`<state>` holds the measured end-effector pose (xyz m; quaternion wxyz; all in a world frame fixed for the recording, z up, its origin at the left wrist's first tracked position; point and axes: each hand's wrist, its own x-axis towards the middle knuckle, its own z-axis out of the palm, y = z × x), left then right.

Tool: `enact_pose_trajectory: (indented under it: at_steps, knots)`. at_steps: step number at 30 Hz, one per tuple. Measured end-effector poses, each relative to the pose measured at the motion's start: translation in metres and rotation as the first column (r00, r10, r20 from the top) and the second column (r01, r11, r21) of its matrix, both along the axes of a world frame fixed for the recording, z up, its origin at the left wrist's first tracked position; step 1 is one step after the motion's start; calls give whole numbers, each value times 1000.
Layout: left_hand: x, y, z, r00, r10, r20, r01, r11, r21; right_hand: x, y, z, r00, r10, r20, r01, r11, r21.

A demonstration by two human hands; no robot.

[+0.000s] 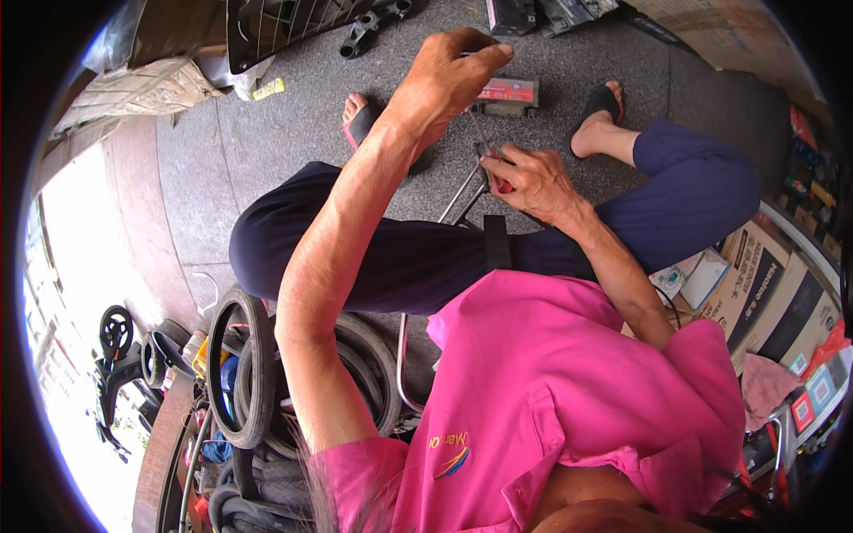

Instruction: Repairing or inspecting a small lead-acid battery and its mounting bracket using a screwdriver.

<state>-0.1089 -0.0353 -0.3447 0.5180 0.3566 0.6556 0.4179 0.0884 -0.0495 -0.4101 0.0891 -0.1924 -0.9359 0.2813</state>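
My left hand reaches far forward, its fingers closed and bent over at the top. What it holds, if anything, is mostly hidden behind the hand. Below it a thin metal rod slants down toward my right hand. The right hand is closed around a red-handled tool, mostly covered by the fingers; its exact kind cannot be made out. On the floor just beyond both hands lies a box-shaped block with a red label, partly behind my left hand.
Metal stool legs stand between my knees. Black tyres and coiled inner tubes crowd the left side. Cardboard boxes line the right. A wire basket and a dark metal part lie at the far side.
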Motion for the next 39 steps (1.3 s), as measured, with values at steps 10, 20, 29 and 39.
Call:
enact_pose_trajectory:
  at_steps: [10,20,29,39]
  knots:
    - [-1,-1,4,1000,-19,10,19,1000,7,-10,17,0,945,-328,-6,328,944,-13]
    - [-2,-1,-1,1000,-29,1,29,998,50,-33,28,11,971,-224,80,220,974,53]
    - [-4,0,-4,997,-56,-50,58,998,37,-37,34,15,893,-374,250,358,927,111]
    - [-4,2,-7,996,-84,-27,86,994,64,-32,38,-9,911,-412,-34,413,907,84]
